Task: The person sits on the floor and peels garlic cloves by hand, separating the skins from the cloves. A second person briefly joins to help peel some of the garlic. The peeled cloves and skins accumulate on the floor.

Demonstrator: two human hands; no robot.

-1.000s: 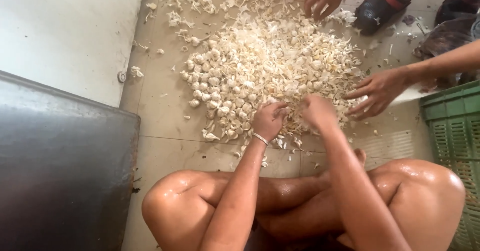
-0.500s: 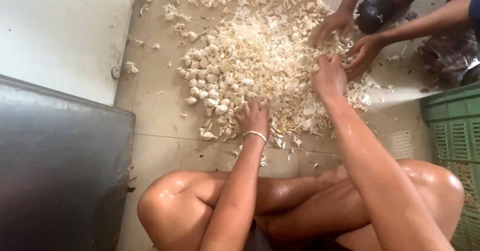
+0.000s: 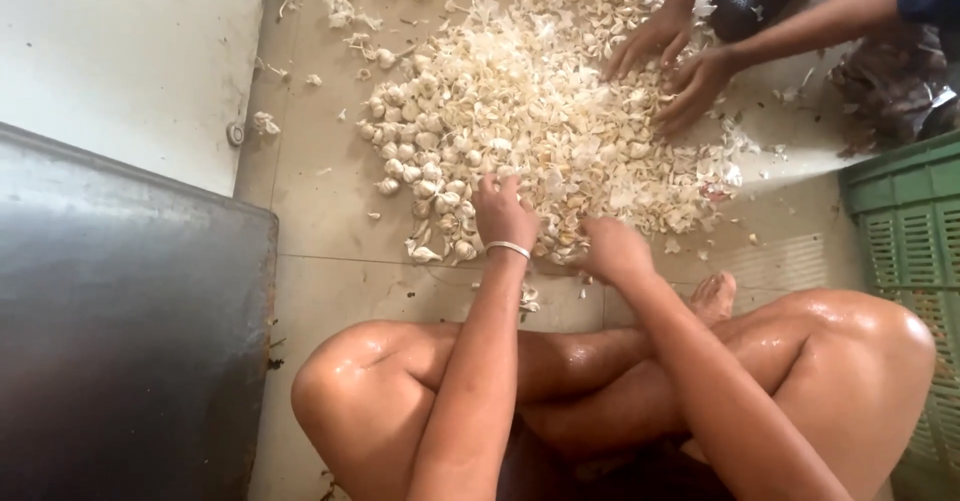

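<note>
Garlic pile (image 3: 540,131), a heap of pale bulbs, cloves and papery skins, lies spread on the tan tiled floor (image 3: 320,291) ahead of crossed bare legs. The left hand (image 3: 503,211), a thin bangle (image 3: 508,249) at its wrist, rests palm down on the near edge, fingers dug in; whether they grip anything is hidden. The right hand (image 3: 612,248) curls loosely at the edge beside it, its contents unclear. Two other hands (image 3: 670,61) of another person work the far side. A green crate (image 3: 905,221) is cut off on the right.
</note>
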